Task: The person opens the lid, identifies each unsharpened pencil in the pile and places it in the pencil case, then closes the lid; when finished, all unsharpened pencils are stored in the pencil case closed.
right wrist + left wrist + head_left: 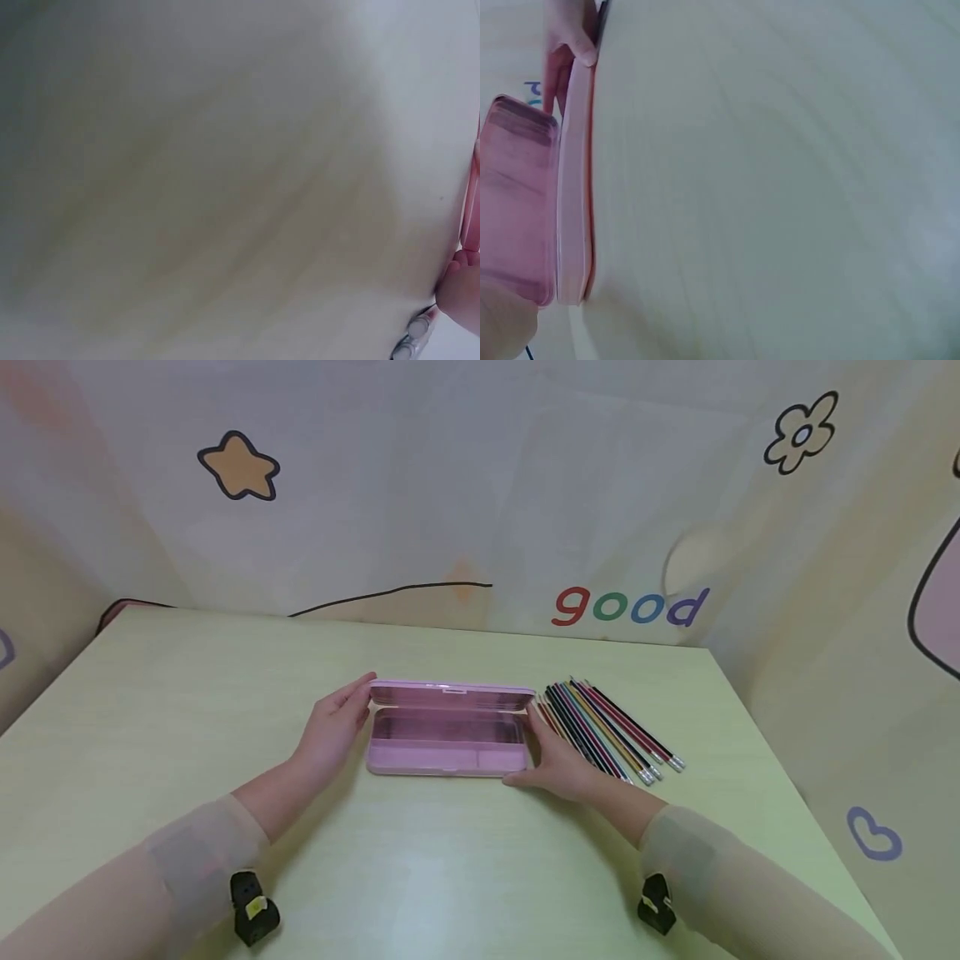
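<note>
A pink pencil case lies on the table with its see-through lid raised along the far side. Compartments show inside, with nothing visible in them. At the lid's left end my left hand holds the edge; the left wrist view shows part of that hand over the lid's corner. My right hand grips the case's right end, thumb at the front corner, other fingers farther back and partly hidden. Just right of it lies a spread of several pencils, their eraser ends toward me.
The pale wood-look table reaches back to a printed cloth backdrop and has a side edge at the right. A small black device is worn at the left sleeve, another at the right.
</note>
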`<state>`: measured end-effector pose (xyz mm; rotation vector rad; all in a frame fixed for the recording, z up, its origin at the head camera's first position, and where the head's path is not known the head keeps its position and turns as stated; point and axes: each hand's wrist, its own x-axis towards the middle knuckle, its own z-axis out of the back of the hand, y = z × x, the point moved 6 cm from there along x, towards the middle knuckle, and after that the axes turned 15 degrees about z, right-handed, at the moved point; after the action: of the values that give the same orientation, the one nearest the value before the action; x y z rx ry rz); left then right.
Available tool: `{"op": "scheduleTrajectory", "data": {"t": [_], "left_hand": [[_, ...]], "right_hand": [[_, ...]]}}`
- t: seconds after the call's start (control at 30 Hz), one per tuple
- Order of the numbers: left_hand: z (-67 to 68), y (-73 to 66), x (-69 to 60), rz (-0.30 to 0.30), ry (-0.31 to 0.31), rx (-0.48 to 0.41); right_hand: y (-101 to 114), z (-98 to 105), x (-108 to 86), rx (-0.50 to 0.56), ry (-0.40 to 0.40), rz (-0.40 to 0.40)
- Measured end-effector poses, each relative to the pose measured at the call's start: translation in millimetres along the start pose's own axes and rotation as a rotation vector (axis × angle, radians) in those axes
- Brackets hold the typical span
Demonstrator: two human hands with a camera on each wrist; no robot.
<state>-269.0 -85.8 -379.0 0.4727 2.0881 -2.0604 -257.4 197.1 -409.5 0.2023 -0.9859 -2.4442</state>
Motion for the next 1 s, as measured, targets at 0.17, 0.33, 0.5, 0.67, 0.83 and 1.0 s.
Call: {"op": "scheduleTrajectory", "data": {"t": [0.17,0.33,0.5,0.67,0.83,1.0], "left_hand": [[4.8,1.2,7.0,0.054,-0.060,-0.190],[7.1,1.6,7.5,0.042,-0.126,-0.208],[5.1,-1.3,-0.3,-0.061,-0.198,0.000],[4.7,-3.0,-1.4,-0.042,-0.218,0.000],[7.3,-0.8,-4.3,-0.042,-0.244,-0.065],[4.4,3.7,-13.4,-0.102,-0.180,0.074]], "right_hand": [[0,-2,0.1,0.028,0.003,0.016],[1,-1,0.2,0.008,0.001,0.017],[0,2,-0.3,0.011,0.003,-0.004],[-1,2,-0.9,0.020,0.019,-0.044],[2,2,1.1,0.014,0.023,-0.031],[3,4,1.6,0.014,0.016,-0.026]]}}
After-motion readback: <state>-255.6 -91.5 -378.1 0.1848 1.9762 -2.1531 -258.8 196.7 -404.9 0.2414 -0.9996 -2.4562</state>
